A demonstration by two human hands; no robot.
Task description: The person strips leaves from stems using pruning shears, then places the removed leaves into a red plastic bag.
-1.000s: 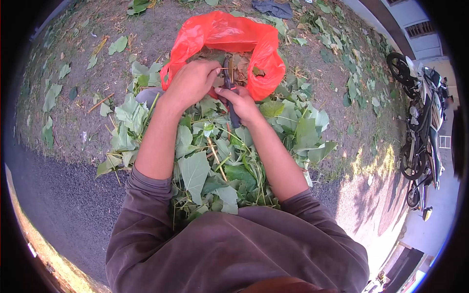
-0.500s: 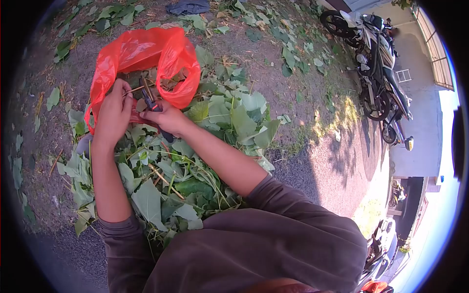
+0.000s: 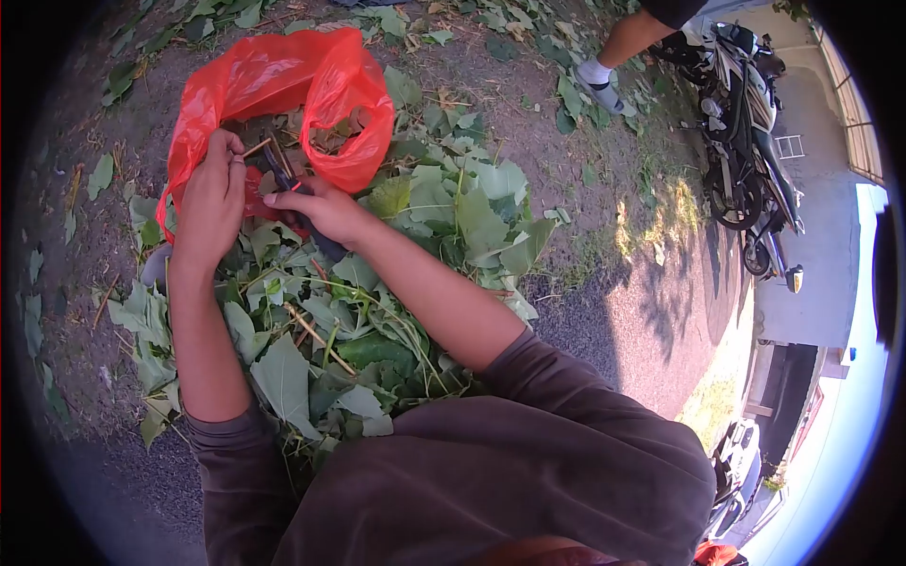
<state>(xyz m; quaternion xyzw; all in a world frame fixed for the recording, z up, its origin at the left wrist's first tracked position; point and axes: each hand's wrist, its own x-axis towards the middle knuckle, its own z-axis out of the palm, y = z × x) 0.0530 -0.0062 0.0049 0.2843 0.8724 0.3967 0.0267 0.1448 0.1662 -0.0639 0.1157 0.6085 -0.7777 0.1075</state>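
Note:
My left hand (image 3: 209,203) is closed in a pinch on a thin brown twig (image 3: 255,148) over the mouth of a red plastic bag (image 3: 245,80). Pruning shears (image 3: 281,168) with dark handles sit in the grip of my right hand (image 3: 326,209), their blades pointing up beside the twig's end. The bag stands with its mouth spread, and brown leaf pieces show inside. Below my wrists and between my forearms lies a heap of green leaves and stems (image 3: 363,354). More big leaves (image 3: 481,217) lie just right of my right wrist.
Another person's leg (image 3: 630,45), in a white sock and sandal, stands at the upper right. Parked motorcycles (image 3: 741,123) line the wall (image 3: 821,264) behind. Loose leaves are scattered over the bare ground. A dark cloth-like thing is cut off at the top edge.
Another person's leg has come into view at the upper right. My hands have shifted slightly, still holding the twig and the shears over the bag.

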